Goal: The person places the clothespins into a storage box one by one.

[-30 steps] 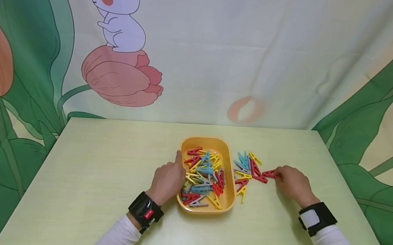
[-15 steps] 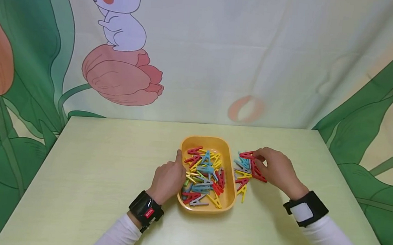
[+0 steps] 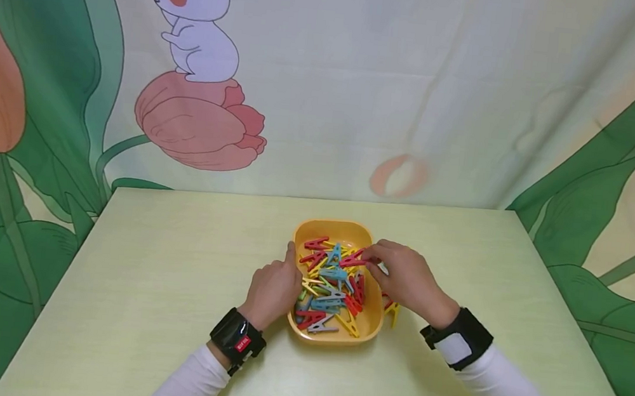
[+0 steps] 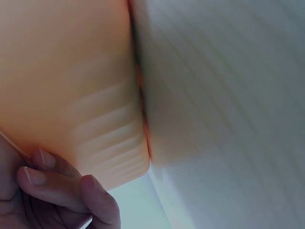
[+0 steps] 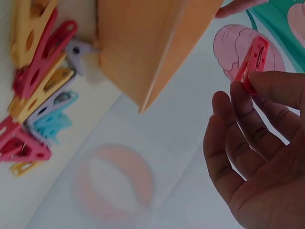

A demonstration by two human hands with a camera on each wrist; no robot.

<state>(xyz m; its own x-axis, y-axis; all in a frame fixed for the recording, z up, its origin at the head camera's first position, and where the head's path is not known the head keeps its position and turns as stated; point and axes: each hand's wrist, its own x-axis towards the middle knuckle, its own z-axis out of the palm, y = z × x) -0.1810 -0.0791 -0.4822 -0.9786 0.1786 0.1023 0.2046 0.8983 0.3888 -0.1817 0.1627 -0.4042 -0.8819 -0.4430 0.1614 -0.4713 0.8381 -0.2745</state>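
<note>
A yellow plastic tray (image 3: 372,334) holds a jumble of red, yellow, blue, grey and green clothespins (image 3: 331,294). My left hand (image 3: 273,289) grips the tray's left rim, its index finger straight along the edge. In the left wrist view, the other fingers (image 4: 57,186) curl beside the tray's outer wall. My right hand (image 3: 408,280) hovers at the tray's right rim and pinches a red clothespin (image 3: 353,260) over the pins inside. The right wrist view shows that red clothespin (image 5: 252,64) between thumb and fingertips, raised off the table.
More clothespins (image 5: 43,90) lie loose on the table right of the tray; in the head view my right hand hides most of them, leaving a yellow one (image 3: 392,312) showing. The pale table (image 3: 161,272) meets a printed curtain (image 3: 328,84) at its back edge.
My right hand has carried the red clothespin left, from beyond the loose pile, across it and over the tray. The left hand and tray stay in place.
</note>
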